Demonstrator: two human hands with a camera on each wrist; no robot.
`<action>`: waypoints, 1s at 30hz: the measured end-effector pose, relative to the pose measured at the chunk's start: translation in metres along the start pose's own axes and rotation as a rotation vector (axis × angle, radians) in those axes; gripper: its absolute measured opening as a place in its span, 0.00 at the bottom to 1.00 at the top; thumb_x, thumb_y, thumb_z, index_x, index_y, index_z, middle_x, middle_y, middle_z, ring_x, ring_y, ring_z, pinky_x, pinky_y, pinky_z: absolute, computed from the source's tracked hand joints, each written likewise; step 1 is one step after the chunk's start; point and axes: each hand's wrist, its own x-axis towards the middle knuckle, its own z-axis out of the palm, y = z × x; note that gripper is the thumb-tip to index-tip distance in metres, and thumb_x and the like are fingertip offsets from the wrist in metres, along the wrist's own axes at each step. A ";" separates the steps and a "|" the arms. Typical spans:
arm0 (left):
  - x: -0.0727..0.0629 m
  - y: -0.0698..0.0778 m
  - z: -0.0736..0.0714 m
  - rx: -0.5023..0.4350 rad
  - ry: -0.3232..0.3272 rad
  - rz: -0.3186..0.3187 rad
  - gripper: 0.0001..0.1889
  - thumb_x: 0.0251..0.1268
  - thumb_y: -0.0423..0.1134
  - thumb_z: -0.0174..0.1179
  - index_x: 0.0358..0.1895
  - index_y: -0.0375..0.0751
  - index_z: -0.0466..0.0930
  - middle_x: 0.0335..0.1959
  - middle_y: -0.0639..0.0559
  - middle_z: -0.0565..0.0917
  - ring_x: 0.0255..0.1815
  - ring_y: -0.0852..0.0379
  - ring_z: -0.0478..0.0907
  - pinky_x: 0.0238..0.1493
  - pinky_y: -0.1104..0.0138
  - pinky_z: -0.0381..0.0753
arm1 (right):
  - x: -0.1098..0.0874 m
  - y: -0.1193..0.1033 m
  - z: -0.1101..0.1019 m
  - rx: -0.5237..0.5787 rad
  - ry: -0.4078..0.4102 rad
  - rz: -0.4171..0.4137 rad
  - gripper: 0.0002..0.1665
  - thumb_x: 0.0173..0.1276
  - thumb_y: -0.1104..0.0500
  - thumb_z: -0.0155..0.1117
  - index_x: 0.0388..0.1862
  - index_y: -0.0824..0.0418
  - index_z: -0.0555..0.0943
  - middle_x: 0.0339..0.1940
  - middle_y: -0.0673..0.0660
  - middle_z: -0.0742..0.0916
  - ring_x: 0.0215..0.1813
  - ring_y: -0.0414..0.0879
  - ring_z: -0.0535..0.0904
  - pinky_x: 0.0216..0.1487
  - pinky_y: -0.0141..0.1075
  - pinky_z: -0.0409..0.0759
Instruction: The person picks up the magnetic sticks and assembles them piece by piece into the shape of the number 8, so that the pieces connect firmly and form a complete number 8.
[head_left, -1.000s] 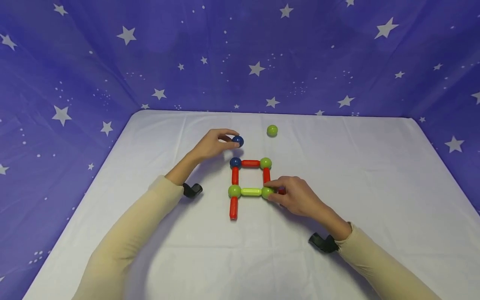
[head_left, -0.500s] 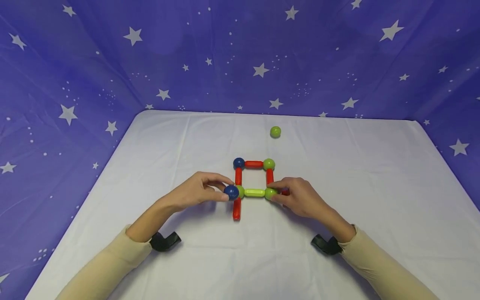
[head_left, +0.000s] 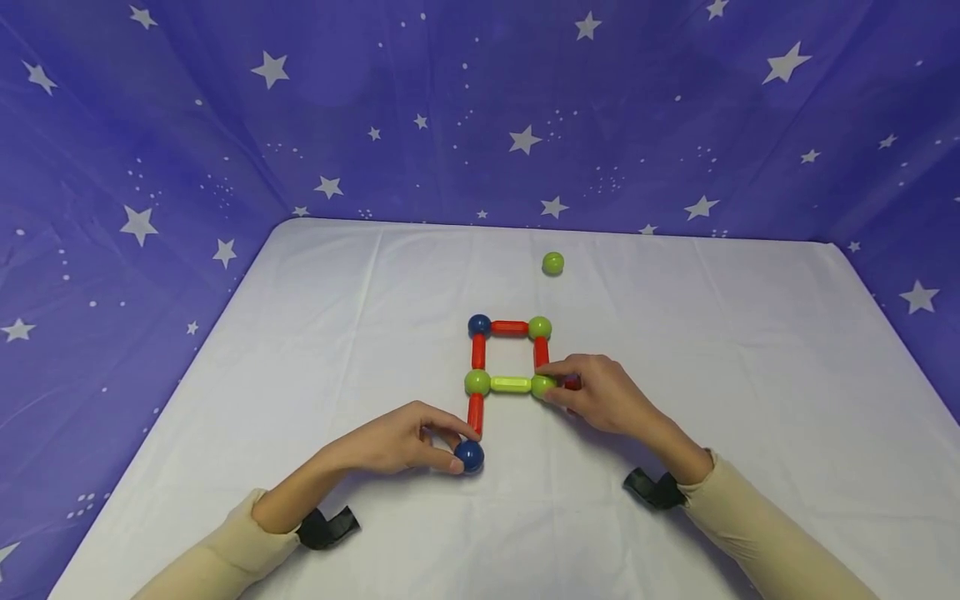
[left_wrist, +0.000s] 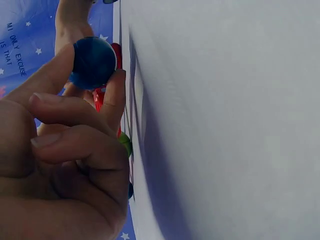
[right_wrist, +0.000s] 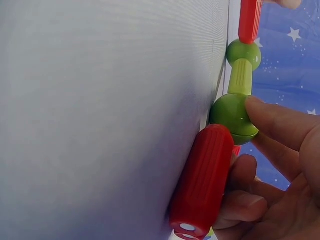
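My left hand [head_left: 405, 437] pinches a blue ball [head_left: 469, 456] between thumb and fingertip, just below the free end of a red rod [head_left: 476, 414]. Whether ball and rod touch is unclear. That rod runs down from the left green ball [head_left: 477, 382] of a square of rods and balls. At the square's near right corner, my right hand [head_left: 600, 392] pinches another green ball [head_left: 542, 387]. In the right wrist view, a thick red rod [right_wrist: 202, 180] lies against this ball, beside the curled lower fingers; the head view mostly hides it.
A second blue ball [head_left: 479, 325] and a green ball [head_left: 540, 327] form the square's far corners. One loose green ball [head_left: 552, 263] lies farther back on the white cloth [head_left: 360, 333]. A blue star-patterned curtain [head_left: 480, 108] stands behind the table.
My left hand has carried the blue ball from behind the square, past its left side, toward me to the lower red rod's end. The right hand stays on its green ball.
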 end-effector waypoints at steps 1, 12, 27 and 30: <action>0.001 0.000 0.001 -0.003 -0.008 -0.001 0.17 0.62 0.37 0.69 0.55 0.44 0.84 0.41 0.54 0.85 0.17 0.62 0.66 0.21 0.73 0.65 | 0.000 0.000 0.000 -0.001 0.001 0.000 0.19 0.64 0.59 0.71 0.55 0.59 0.86 0.38 0.49 0.85 0.31 0.43 0.75 0.31 0.35 0.76; 0.004 -0.002 0.002 -0.018 -0.017 -0.011 0.18 0.63 0.36 0.68 0.56 0.43 0.83 0.41 0.53 0.84 0.13 0.61 0.65 0.17 0.72 0.65 | 0.001 0.000 0.001 -0.011 -0.001 0.003 0.20 0.64 0.59 0.72 0.55 0.58 0.85 0.38 0.49 0.85 0.32 0.44 0.75 0.32 0.35 0.76; 0.004 0.003 0.003 0.067 0.018 -0.004 0.18 0.63 0.38 0.68 0.57 0.45 0.83 0.41 0.57 0.83 0.17 0.62 0.66 0.22 0.72 0.66 | 0.000 -0.001 0.002 -0.025 0.005 0.008 0.20 0.64 0.59 0.72 0.55 0.59 0.85 0.37 0.49 0.85 0.32 0.43 0.75 0.33 0.36 0.76; 0.005 0.004 0.005 0.124 0.039 0.004 0.18 0.63 0.40 0.69 0.56 0.46 0.84 0.39 0.59 0.82 0.19 0.64 0.65 0.26 0.71 0.65 | 0.000 -0.002 0.002 -0.024 0.007 0.005 0.20 0.64 0.59 0.71 0.55 0.59 0.85 0.36 0.49 0.85 0.32 0.43 0.75 0.32 0.35 0.76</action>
